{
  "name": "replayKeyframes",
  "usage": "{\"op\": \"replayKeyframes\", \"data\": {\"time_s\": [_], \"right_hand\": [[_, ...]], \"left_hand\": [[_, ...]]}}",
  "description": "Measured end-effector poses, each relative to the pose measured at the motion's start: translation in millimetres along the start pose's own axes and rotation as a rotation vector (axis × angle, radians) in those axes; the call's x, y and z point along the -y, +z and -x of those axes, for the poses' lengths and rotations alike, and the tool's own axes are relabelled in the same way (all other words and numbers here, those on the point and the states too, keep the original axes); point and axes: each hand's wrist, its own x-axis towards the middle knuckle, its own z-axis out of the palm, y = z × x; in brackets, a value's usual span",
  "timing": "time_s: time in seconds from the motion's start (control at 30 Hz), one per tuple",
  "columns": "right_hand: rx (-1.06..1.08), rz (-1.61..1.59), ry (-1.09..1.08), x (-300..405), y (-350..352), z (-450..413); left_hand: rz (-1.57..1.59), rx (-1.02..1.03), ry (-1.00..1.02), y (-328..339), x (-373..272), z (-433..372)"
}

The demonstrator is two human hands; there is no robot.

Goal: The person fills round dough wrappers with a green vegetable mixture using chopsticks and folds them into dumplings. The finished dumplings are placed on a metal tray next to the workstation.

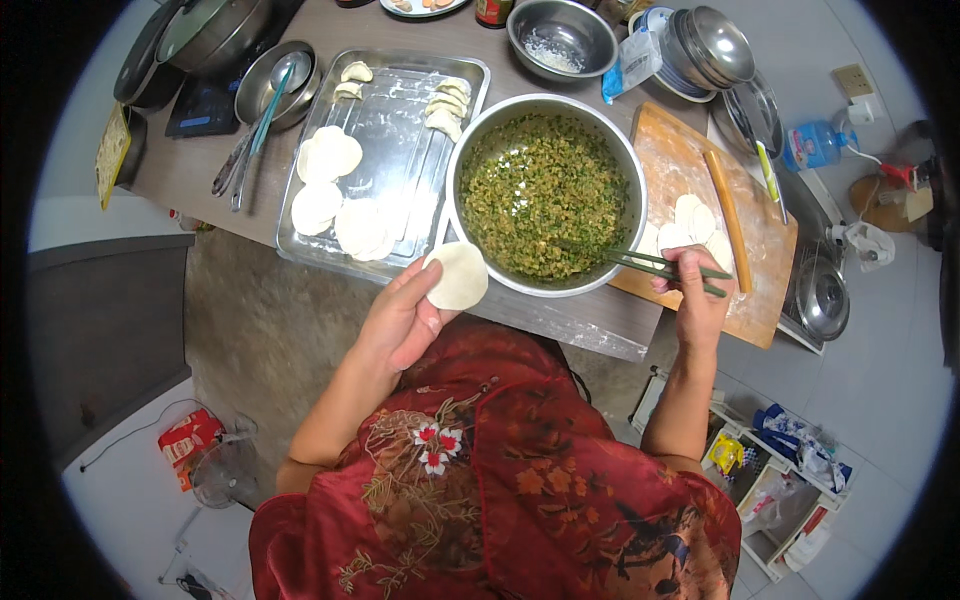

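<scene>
A round dough wrapper (459,276) rests in my left hand (409,311), pinched under the thumb beside the filling bowl's rim. My right hand (694,289) grips green chopsticks (652,262), whose tips reach into the chopped green-brown filling (540,202). The filling lies in a large steel bowl (640,195). To its left, a steel tray (397,187) holds stacks of flat wrappers (364,229) and several folded dumplings (448,105). More wrappers (694,217) lie on the wooden board (765,277), partly behind my right hand, near a rolling pin (727,217).
A steel bowl with white flour (562,37) stands behind the filling bowl. At back left, a pan holds a ladle (291,71) near a large pot (217,37). Stacked bowls (712,49) stand at back right, near a knife (769,172). The table's front edge is close to my body.
</scene>
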Motion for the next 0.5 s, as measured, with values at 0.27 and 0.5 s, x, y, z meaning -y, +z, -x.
{"op": "replayKeyframes", "data": {"time_s": [0.27, 0.5], "right_hand": [[0.073, -0.032, 0.096, -13.4, 12.7, 6.5], [0.015, -0.108, 0.227, -36.8, 23.0, 11.4]], "left_hand": [[0.023, 0.049, -0.004, 2.3, -1.9, -12.6], [0.034, 0.013, -0.006, 2.8, -2.4, -11.3]]}}
